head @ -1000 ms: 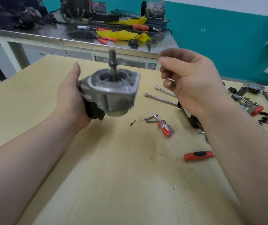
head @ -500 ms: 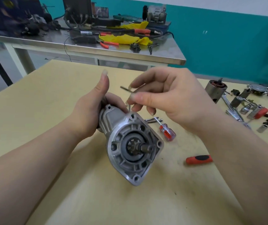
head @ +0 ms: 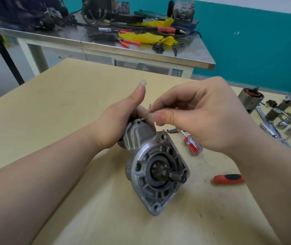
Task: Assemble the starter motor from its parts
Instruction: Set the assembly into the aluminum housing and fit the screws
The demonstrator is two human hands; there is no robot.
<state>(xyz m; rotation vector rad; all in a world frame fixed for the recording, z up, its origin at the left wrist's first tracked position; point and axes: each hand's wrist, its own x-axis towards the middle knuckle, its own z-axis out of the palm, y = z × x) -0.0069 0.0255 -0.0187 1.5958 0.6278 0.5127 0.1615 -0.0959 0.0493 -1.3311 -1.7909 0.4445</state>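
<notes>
Housing (head: pixel 151 161) lowered, nose still toward camera. Right hand (head: pixel 199 117) has brought pin (head: pixel 145 117) down to its top hole; left hand (head: pixel 121 124) grip clamps rear. Insertion likely next.

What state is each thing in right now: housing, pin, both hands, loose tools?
Starter housing: gripped, shaft end toward camera.
Left hand: holds housing, thumb raised.
Right hand: pinches thin metal pin at housing hole.
Small screwdriver: lying on table.
Red-handled tool: lying on table.
</notes>
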